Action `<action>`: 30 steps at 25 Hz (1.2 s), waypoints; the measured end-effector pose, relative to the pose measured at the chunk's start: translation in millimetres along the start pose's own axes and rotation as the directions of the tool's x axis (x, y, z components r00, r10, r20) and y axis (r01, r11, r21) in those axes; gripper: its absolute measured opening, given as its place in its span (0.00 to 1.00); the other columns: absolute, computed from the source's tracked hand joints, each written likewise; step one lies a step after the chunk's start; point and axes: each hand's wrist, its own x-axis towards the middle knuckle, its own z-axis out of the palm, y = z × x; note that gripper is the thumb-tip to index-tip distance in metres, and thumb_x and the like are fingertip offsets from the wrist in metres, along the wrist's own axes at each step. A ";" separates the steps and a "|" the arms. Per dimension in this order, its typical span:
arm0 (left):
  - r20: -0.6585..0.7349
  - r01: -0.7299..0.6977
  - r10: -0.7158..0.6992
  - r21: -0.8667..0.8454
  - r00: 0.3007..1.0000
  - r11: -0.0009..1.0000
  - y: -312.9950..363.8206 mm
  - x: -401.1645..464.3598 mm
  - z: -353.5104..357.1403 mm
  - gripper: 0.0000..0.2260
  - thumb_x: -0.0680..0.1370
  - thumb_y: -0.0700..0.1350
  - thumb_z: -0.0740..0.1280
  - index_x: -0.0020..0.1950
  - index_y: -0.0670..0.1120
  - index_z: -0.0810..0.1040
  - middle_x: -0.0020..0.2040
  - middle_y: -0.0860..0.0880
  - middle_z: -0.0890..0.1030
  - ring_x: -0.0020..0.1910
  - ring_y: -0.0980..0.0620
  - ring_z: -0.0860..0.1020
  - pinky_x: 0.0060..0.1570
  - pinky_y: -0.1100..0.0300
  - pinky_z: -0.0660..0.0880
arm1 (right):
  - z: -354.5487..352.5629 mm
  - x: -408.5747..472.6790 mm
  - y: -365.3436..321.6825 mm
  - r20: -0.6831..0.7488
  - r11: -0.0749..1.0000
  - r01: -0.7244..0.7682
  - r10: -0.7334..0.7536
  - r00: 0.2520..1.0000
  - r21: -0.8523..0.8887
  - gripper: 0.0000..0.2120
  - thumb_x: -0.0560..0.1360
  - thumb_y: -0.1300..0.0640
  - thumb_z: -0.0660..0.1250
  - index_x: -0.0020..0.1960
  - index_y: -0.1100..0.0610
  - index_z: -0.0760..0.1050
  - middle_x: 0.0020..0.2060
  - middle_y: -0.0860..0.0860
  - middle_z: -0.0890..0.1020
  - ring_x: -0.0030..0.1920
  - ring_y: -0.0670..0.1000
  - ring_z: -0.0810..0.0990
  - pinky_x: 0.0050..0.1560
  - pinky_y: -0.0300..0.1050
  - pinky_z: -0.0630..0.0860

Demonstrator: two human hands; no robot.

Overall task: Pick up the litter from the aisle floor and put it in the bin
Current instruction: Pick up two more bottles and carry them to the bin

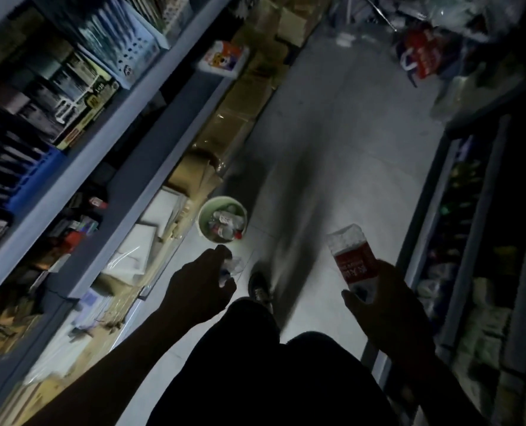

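A round pale green bin (pixel 205 210) stands on the aisle floor by the left shelving, holding several plastic bottles. My left hand (pixel 198 285) reaches out just short of the bin and grips a crumpled clear plastic bottle (pixel 232 267). My right hand (pixel 384 298) is held up on the right and grips a crushed plastic bottle with a red label (pixel 352 256), its base pointing up and away. The scene is dim and blurred.
Shelves of stationery (pixel 80 96) line the left, with cardboard boxes (pixel 240 103) and white packets (pixel 138 247) along their foot. A dark shelf unit (pixel 470 229) runs along the right. Bags (pixel 421 53) lie at the far end. My shoe (pixel 259 287) is on the pale floor.
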 end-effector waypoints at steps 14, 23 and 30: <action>-0.152 0.381 -0.401 -0.143 0.903 0.913 1.4 217.1 -75.0 0.17 0.75 0.55 0.70 0.61 0.56 0.71 0.53 0.56 0.83 0.43 0.55 0.85 0.43 0.56 0.78 | -25.9 299.3 -115.2 0.422 0.949 0.297 -0.229 0.877 -0.103 0.31 0.68 0.35 0.74 0.64 0.41 0.65 0.48 0.37 0.75 0.47 0.43 0.78 0.47 0.43 0.74; -0.063 0.587 -0.698 -0.489 0.713 0.645 -90.3 289.1 42.0 0.20 0.77 0.49 0.71 0.63 0.44 0.67 0.54 0.50 0.75 0.45 0.47 0.81 0.40 0.62 0.75 | 130.1 433.7 -175.4 0.731 0.897 0.430 -0.224 0.644 -0.104 0.43 0.64 0.47 0.76 0.70 0.40 0.53 0.58 0.46 0.77 0.53 0.50 0.81 0.52 0.55 0.81; 0.033 0.622 -0.926 -0.749 0.375 0.226 -233.5 382.7 246.8 0.21 0.74 0.56 0.74 0.60 0.45 0.77 0.54 0.46 0.79 0.48 0.51 0.77 0.41 0.58 0.71 | 421.7 468.3 -129.1 0.770 0.886 0.452 -0.214 0.601 -0.106 0.41 0.67 0.34 0.71 0.70 0.52 0.59 0.59 0.51 0.78 0.55 0.54 0.81 0.51 0.51 0.81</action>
